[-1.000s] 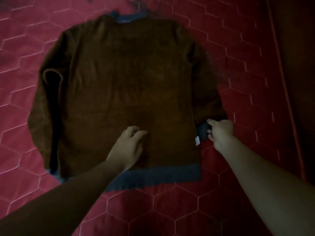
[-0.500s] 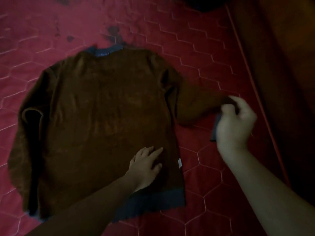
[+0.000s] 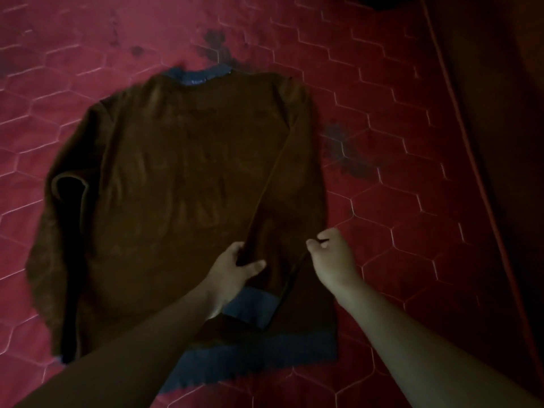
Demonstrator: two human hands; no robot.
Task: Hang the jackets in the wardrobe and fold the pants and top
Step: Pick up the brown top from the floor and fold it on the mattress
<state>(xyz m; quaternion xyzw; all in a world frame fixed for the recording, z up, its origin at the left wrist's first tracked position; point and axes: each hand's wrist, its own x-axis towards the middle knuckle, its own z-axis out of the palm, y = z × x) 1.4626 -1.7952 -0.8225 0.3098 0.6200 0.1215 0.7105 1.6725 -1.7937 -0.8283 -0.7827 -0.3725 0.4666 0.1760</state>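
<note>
red quilted cover (image 3: pixel 412 245) open around the top (image 3: pixel 182 178), dark panel (image 3: pixel 506 142) walling the right edge

A red quilted mattress cover (image 3: pixel 412 231) with pale hexagon stitching fills the view. Dark blotches (image 3: pixel 215 45) stain it at 12 o'clock, another patch (image 3: pixel 347 154) at 2 o'clock, a small spot (image 3: pixel 137 50) at 11 o'clock. An orange piped edge (image 3: pixel 459 136) runs from 1 to 4 o'clock, with a dark brown surface (image 3: pixel 506 113) beyond it
</note>
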